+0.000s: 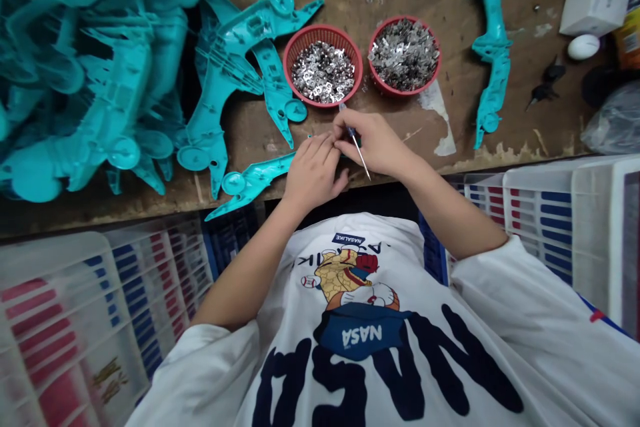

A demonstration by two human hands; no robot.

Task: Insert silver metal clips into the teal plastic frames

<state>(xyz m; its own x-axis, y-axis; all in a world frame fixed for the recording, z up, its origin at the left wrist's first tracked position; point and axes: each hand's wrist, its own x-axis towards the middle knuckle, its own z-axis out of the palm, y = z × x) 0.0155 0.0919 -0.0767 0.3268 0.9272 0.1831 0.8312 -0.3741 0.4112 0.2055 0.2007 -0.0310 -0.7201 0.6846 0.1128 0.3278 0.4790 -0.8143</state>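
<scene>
A long teal plastic part (263, 177) lies along the table's front edge. My left hand (313, 170) lies over its right end, fingers reaching across it and thumb on the near side, holding it. The part's stretch beneath my hands is mostly hidden. In my right hand (373, 140) is a screwdriver (361, 159), its thin metal shaft angled down toward me and its handle tip poking out above my fingers. My right fingertips are pinched close beside my left fingers; whether they also hold something small cannot be seen.
Behind my hands stand a red basket (286, 73) of small shiny metal pieces and another red basket (438, 67) of metal clips. Teal parts (110, 80) pile high at left. One teal part (493, 47) lies at right, near a white box (595, 3). Plastic crates (595, 227) flank me.
</scene>
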